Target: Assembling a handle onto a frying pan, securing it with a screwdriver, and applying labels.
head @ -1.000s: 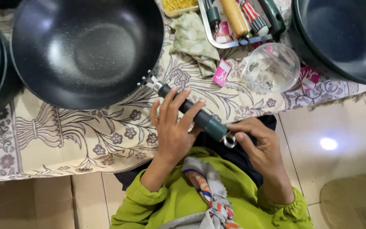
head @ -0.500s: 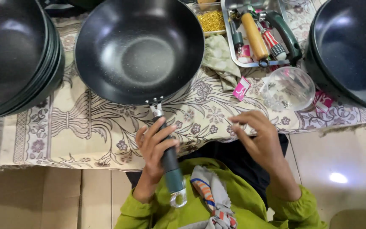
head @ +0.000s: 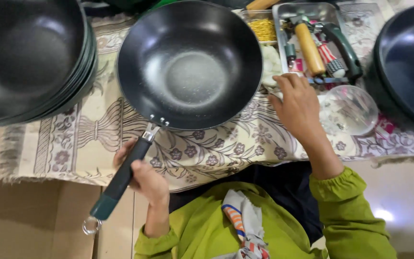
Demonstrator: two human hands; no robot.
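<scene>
Left hand (head: 142, 175) is clenched round the handle of 1 dark wok (head: 190, 62); right hand (head: 298, 98) reaches loose-fingered toward the far tool tray (head: 281, 19), can't tell if it's grasping anything. Held by 1 hand only, that wok could tip and bump the glass bowl (head: 348, 109) on the right.

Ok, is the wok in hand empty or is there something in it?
Empty. The wok held by the left hand shows only its bare dark speckled inside with a light glare at the centre.
</scene>
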